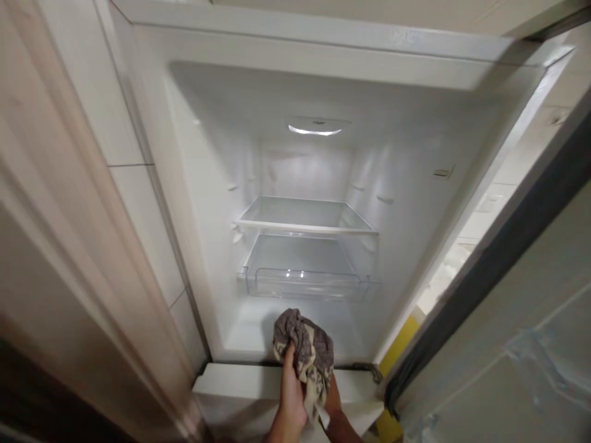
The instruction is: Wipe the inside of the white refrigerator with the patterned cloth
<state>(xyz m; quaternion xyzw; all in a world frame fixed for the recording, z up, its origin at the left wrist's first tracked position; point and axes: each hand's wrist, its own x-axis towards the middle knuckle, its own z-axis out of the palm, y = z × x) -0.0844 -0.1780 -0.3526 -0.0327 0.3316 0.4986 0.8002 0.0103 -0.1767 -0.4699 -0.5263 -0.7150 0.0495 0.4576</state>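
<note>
A bunched-up cloth (pixel 305 344), grey-brown with cream patterned parts, is between my two hands at the bottom front of an open refrigerator (pixel 207 246). My left hand (pixel 292 384) grips it from the left, thumb pressed on top. My right hand (pixel 333 394) holds its right side, with most of the fingers hidden behind the folds. A pale tag or corner hangs from the lower end of the cloth.
Inside are a glass shelf (pixel 300 212), a clear plastic drawer (pixel 307 284) beneath it and a lit lamp (pixel 318 129) at the top. The open door (pixel 521 344) stands at the right. A wooden frame (pixel 69 154) and white tiles (pixel 138 209) border the left.
</note>
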